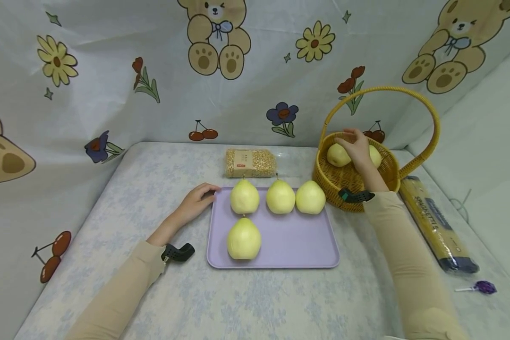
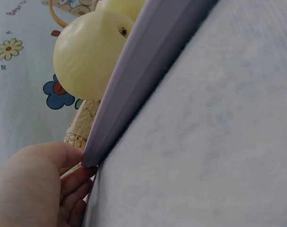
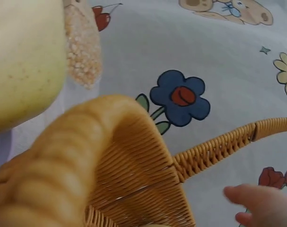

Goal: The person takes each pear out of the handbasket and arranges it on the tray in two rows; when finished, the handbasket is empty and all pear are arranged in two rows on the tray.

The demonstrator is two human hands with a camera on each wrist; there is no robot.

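My left hand is at the back left corner of a lilac tray. In the left wrist view, thumb and fingers pinch the tray's corner. Several pale yellow pears stand on the tray: three in a back row, ending with one pear at the right, and a pear at front left. Over the wicker basket is my right hand, its fingers loosely bent with nothing seen between them. Two pears, one left and one right, lie in the basket, partly hidden by that hand.
The basket's tall handle arches above the right hand. Behind the tray lies a bag of yellow kernels. A spaghetti pack and a purple lollipop lie at the right. A printed cloth hangs behind the table.
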